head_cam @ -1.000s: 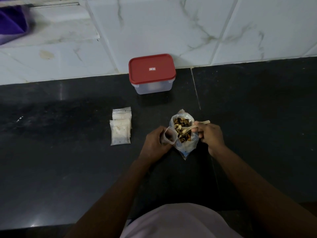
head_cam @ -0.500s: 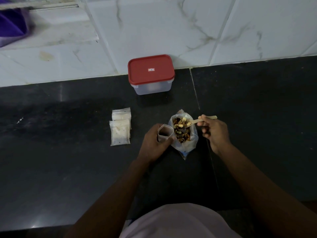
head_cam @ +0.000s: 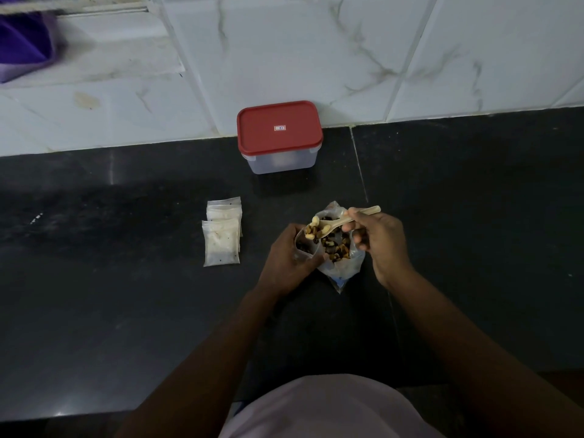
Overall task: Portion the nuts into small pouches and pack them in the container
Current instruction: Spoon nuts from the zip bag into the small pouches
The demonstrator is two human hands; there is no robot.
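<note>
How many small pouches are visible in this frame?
4 at least: one small pouch held open in the left hand, and three overlapping on the counter to its left: front pouch, middle pouch, rear pouch. The pile may hide more.

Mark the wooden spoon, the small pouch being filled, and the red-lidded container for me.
wooden spoon (head_cam: 338, 222): head view, on the neck behind its loaded bowl.
small pouch (head_cam: 302, 247): head view, on its open mouth.
red-lidded container (head_cam: 279, 128): head view, middle of the lid.

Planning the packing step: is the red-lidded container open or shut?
Shut: the red lid sits flat on the container, covering its whole top.
</note>
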